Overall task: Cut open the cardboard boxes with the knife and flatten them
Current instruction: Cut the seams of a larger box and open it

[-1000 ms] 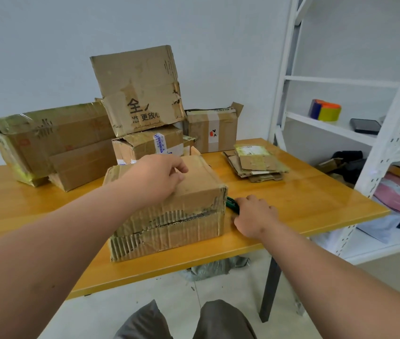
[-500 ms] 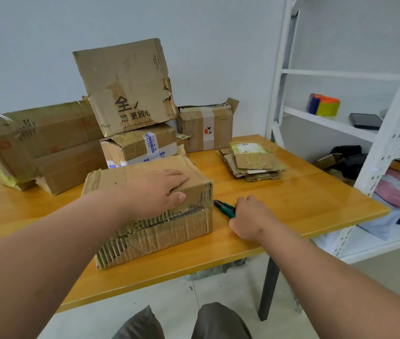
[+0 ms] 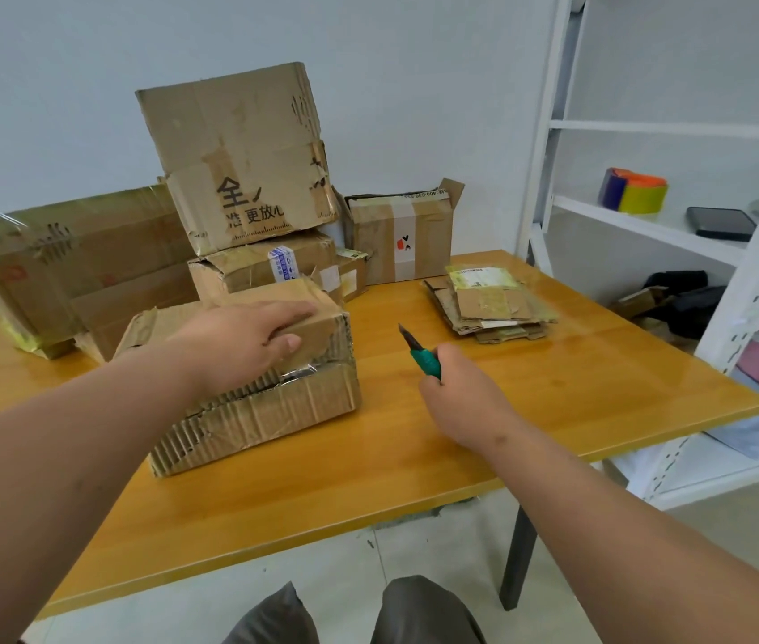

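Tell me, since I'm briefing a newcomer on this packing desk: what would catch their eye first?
Probably the green utility knife, blade out, gripped in the right hand above the middle of the yellow table. Next, the left hand lying flat on the battered cardboard box at the near left, with a pile of taped boxes behind it and a stack of flattened cardboard at the far right.

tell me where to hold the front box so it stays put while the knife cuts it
Hold the front box on its flat top panel, coming from above on its left half. The left hand already rests there, its fingers lying flat toward the right edge. The knife, held in the right hand, sits off the box's right side, so pull those fingers back left first.
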